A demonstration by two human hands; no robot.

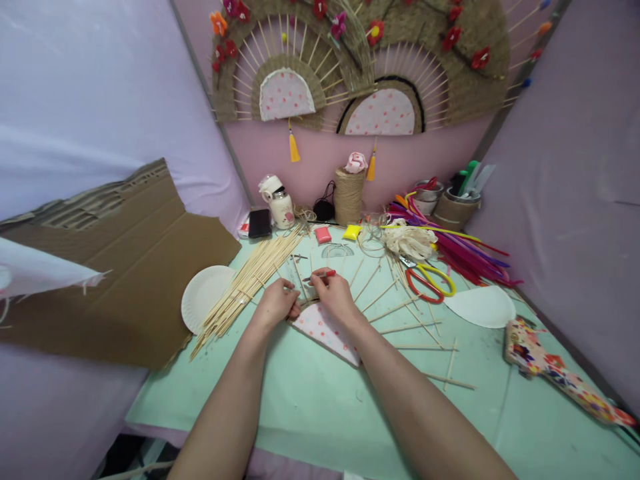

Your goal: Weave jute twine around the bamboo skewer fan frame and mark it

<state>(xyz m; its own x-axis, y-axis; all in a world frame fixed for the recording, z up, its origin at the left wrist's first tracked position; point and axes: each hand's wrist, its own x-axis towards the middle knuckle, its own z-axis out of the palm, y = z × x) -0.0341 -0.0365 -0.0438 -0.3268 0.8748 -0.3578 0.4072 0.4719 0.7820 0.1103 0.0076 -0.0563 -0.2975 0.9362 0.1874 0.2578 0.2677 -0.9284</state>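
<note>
A half-round fan base (325, 327) with pink-dotted white cloth lies on the table, thin wooden sticks (380, 297) fanning out around its far side. Over its upper edge, my right hand (334, 297) is closed around a slim red pen (327, 273), its dark end pointing left. Just left of it, my left hand (277, 303) is closed at the base's left corner, fingers pinched near one of the sticks. Whatever lies between those fingertips is too small to make out. Both forearms reach in from the near edge, the right one covering part of the base.
Left lie a bundle of sticks (250, 287), a paper plate (203, 293) and cardboard (120, 287). Right are scissors (430, 283), a cut plate piece (483, 307), a flowered glue gun (555, 370) and pipe cleaners (460, 250). A twine spool (349, 197) stands behind.
</note>
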